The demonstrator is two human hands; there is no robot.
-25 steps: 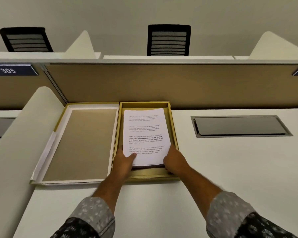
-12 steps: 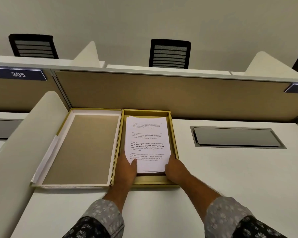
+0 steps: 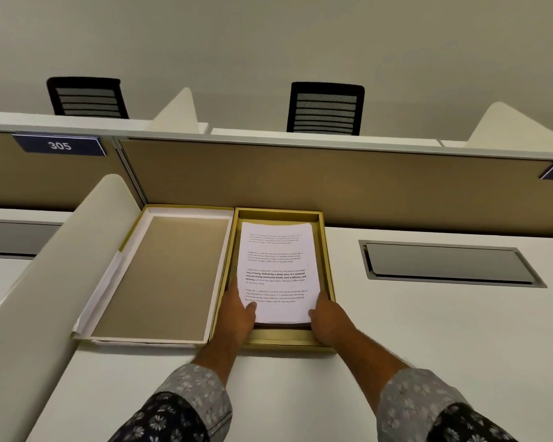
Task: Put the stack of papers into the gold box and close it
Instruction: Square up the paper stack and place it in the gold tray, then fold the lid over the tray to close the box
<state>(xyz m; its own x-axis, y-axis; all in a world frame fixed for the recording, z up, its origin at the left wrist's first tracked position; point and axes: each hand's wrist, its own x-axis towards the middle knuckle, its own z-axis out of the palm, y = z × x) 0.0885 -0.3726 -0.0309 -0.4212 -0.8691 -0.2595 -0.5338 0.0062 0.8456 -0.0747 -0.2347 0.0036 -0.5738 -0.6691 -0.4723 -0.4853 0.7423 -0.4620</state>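
Note:
The gold box (image 3: 328, 269) lies open on the white desk against the partition. A stack of printed white papers (image 3: 276, 266) lies flat inside its tray. My left hand (image 3: 238, 309) grips the stack's near left corner, thumb on top. My right hand (image 3: 328, 317) holds the near right corner from the side. The box's lid (image 3: 163, 275) lies flat to the left of the tray, inside up, showing a tan lining and white walls.
A white curved divider (image 3: 55, 269) stands left of the lid. A tan partition (image 3: 332, 183) runs behind the box. A grey cable hatch (image 3: 444, 263) is set in the desk (image 3: 428, 330) to the right. Two black chairs stand beyond the partition.
The stack has slid farther into the tray and settled lower and flatter, with both hands following it. The view has tilted upward.

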